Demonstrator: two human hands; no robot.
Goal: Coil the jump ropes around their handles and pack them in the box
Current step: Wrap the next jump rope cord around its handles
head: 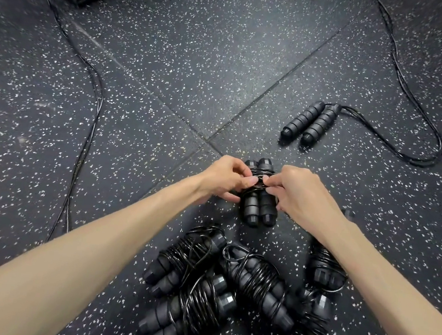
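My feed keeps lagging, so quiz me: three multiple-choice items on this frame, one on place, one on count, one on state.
1. Where does the uncoiled rope's handle pair lie?
A. beyond the hands, to the right
B. in a box
C. under the left forearm

2. How many hands touch the held bundle?
A. none
B. one
C. two

3. What state is the held bundle's cord in?
A. trailing straight across the floor
B. wound around its handles
C. cut in pieces

Answers:
1 A: the handle pair lies on the floor, cord looping off right.
2 C: left hand and right hand both pinch the held bundle.
3 B: coils wrap its middle.
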